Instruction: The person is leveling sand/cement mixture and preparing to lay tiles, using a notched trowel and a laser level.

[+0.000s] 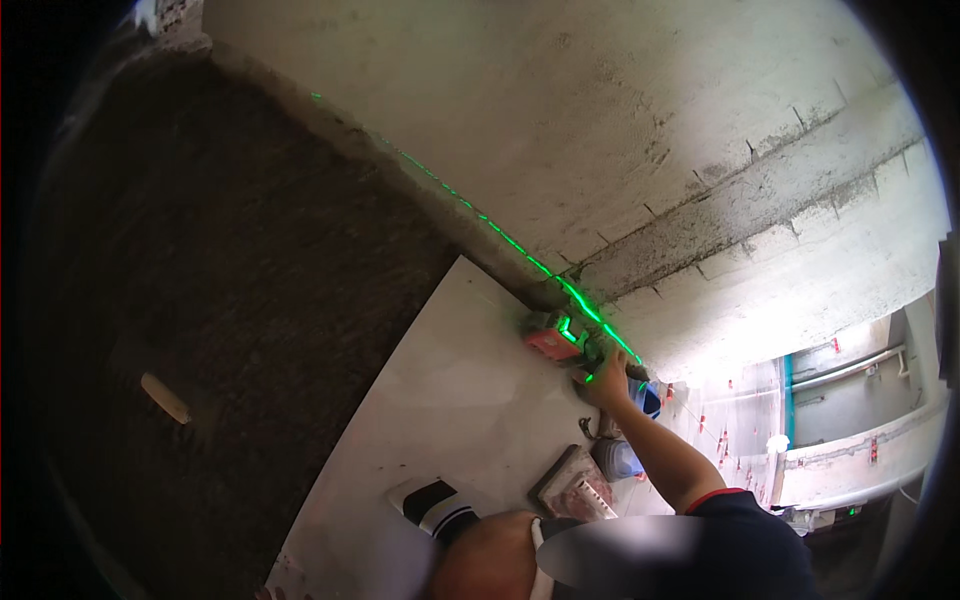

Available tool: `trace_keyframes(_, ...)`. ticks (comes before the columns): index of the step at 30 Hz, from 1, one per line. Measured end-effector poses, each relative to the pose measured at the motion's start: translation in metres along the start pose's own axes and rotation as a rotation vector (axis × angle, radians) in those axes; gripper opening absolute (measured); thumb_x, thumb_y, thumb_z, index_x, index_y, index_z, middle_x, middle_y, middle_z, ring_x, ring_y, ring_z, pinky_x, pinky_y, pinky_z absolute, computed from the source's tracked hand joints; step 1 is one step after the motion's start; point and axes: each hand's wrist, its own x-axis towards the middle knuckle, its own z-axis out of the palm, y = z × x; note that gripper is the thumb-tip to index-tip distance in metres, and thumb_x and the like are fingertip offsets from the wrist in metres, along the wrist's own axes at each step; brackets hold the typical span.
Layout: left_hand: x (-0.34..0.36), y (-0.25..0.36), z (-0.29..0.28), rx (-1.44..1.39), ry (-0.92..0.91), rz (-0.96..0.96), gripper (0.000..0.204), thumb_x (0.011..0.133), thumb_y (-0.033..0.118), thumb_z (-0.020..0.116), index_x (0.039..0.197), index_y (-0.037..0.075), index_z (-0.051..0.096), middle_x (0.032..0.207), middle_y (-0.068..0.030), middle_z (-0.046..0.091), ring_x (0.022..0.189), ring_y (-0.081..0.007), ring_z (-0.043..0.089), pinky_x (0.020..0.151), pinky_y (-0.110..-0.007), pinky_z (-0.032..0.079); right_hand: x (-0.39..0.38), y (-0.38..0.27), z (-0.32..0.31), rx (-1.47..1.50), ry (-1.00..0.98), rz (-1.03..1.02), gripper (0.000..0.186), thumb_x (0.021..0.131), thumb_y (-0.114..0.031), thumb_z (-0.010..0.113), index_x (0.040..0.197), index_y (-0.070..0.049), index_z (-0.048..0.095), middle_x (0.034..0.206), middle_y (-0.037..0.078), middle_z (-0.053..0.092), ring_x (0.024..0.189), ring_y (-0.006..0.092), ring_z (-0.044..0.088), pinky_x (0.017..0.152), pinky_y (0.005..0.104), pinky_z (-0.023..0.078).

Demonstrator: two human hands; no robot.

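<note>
A red and dark laser level (553, 338) stands on a large pale tile or board (440, 370), close to the foot of the wall. It throws a bright green line along the wall's base. My right hand (605, 380) is stretched out to the device's right side, fingers bent around its dark part, with green light on them; the exact grip is partly hidden. Only fingertips of my left hand (278, 593) show at the lower edge, slightly apart on the tile, and I see nothing in them.
Right of the tile are a blue container (648, 400), a clear plastic tub (620, 458) and a flat reddish-grey block (575, 485). My shoe (440, 508) rests on the tile. A pale stick (165, 398) lies on dark rough floor. The plastered wall (560, 120) rises beyond.
</note>
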Motion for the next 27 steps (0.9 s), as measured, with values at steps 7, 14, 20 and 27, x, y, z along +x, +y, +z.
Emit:
trace_keyframes(7,-0.009,0.03,0.012,-0.101,-0.198,-0.107,0.057,0.089,0.011,0.071,0.141,0.003,0.047,0.156,-0.02,0.031,0.14,-0.0401,0.037,0.11,-0.053,0.04,-0.106,-0.026,0.089,0.015,-0.316,0.027,0.099,0.087,-0.056,0.063,0.149,0.01,0.023,0.153,0.037,0.02,0.142,0.0501,0.024,0.119,0.0495,0.022)
trace_keyframes(14,-0.007,0.013,0.046,-0.264,-0.159,0.228,0.071,0.08,0.014,0.069,0.143,0.001,0.037,0.149,-0.0287,0.035,0.14,-0.0476,0.033,0.114,-0.059,0.028,-0.019,-0.228,0.134,0.141,0.016,-0.747,0.078,0.094,-0.045,0.058,0.146,0.007,0.032,0.148,0.033,0.034,0.138,0.0461,0.034,0.115,0.0502,0.028)
trace_keyframes(20,-0.009,0.022,0.022,-0.233,-0.194,-0.059,0.038,0.078,0.004,0.067,0.116,0.003,0.062,0.108,-0.0191,0.063,0.1,-0.041,0.061,0.085,-0.05,0.052,-0.128,-0.315,0.103,0.26,-1.355,-1.114,0.026,0.096,-0.029,0.061,0.111,-0.008,0.065,0.108,0.009,0.068,0.102,0.0244,0.066,0.09,0.0374,0.051)
trace_keyframes(27,-0.029,0.008,0.025,-1.29,-0.347,-0.884,0.027,0.096,0.018,0.063,0.114,-0.002,0.063,0.093,-0.0084,0.069,0.091,-0.0208,0.069,0.084,-0.033,0.054,-0.132,-0.404,0.12,0.654,-1.276,-0.724,0.04,0.097,-0.034,0.059,0.122,-0.002,0.059,0.112,0.014,0.068,0.107,0.0244,0.064,0.094,0.0386,0.05)
